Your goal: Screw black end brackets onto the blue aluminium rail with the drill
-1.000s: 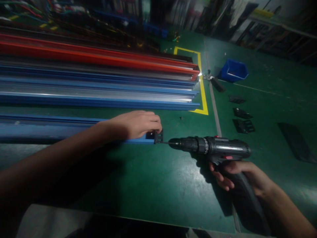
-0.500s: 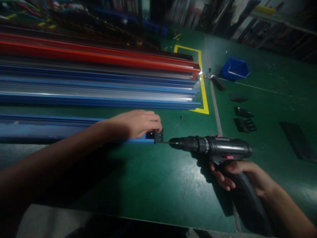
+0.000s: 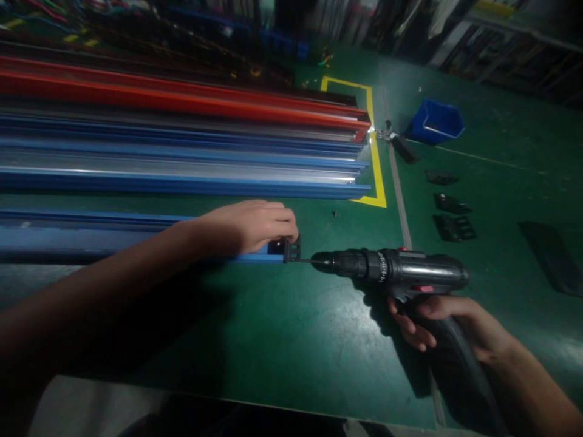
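Observation:
A long blue rail (image 3: 91, 233) lies on the green table (image 3: 282, 340), its right end capped by a small black end piece (image 3: 292, 249). My left hand (image 3: 255, 226) rests closed over that end of the rail, fingers pressing the black piece. My right hand (image 3: 449, 325) grips the handle of a black cordless drill (image 3: 401, 273). The drill lies level, and its thin bit touches the black end piece from the right.
Behind lie several long rails stacked side by side, blue, silver and red (image 3: 182, 145). A yellow taped outline (image 3: 376, 158) marks the table. A blue bin (image 3: 436, 123) and three small black parts (image 3: 450, 203) sit at the right, with a dark flat piece (image 3: 549, 255) further right.
Nothing has moved between my hands, the drill and the rail; only the view has shifted slightly.

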Motion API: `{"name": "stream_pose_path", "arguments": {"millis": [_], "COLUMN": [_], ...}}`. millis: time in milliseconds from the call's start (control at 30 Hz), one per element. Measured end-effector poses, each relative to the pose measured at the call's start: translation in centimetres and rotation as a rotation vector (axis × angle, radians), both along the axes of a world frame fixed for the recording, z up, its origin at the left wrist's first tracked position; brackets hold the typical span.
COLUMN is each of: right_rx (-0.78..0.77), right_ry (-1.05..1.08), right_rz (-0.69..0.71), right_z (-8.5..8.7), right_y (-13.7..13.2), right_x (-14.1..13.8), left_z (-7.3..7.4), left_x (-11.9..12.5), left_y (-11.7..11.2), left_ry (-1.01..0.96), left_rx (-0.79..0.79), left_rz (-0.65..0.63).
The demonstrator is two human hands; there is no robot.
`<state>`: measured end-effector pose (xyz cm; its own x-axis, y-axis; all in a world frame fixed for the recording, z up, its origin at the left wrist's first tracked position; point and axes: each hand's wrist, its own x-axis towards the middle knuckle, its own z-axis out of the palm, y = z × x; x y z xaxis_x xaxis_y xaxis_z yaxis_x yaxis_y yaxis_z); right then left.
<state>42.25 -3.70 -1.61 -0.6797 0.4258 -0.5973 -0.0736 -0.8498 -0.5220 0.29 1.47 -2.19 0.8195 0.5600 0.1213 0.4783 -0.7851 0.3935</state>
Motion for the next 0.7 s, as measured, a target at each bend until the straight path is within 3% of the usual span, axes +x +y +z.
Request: {"name": "stream_pose_path", "arguments": {"millis": [700], "right_rx": [0.024], "right_ry": [0.018], "right_rz": [0.006], "right_z": [-0.17], "right_y": [0.13], "right_x": [-0.22], "left_z": [0.14], "left_x": [0.08], "left_y": [0.03], "left_ry": [0.007], "left_rx": [-0.03], "left_rz": [0.012]}}
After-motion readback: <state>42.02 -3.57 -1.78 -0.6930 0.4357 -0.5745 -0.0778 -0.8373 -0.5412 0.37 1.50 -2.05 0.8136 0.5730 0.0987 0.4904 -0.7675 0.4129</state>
